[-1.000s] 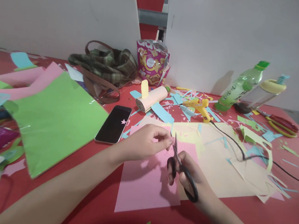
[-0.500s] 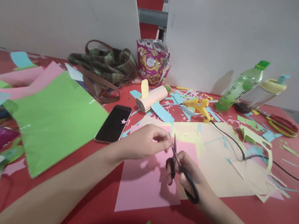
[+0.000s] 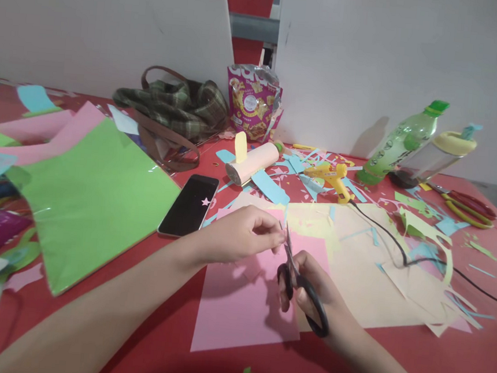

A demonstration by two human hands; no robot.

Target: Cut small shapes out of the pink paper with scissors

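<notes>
My right hand (image 3: 316, 285) holds black-handled scissors (image 3: 316, 308), fingers through the loops, with the blades pointing up and slightly apart. My left hand (image 3: 250, 236) is pinched just left of the blade tips, on a tiny pink piece that is mostly hidden by the fingertips. Both hands are above a pink sheet (image 3: 237, 319), which overlaps a cream sheet (image 3: 377, 302). Beyond my left forearm lies a black phone (image 3: 189, 206) with a small pink star (image 3: 206, 202) on its screen.
A green sheet pack (image 3: 103, 197) lies left. Behind are a plaid bag (image 3: 181, 111), snack bag (image 3: 253, 103) and paper-covered roll (image 3: 254, 164). A yellow glue gun (image 3: 331, 177), its black cord, a green bottle (image 3: 402, 145), a clear cup (image 3: 434, 156) and pliers (image 3: 468, 207) are right.
The scissors have shifted slightly left, and their blades have moved a little relative to my left fingertips. My left hand has barely moved.
</notes>
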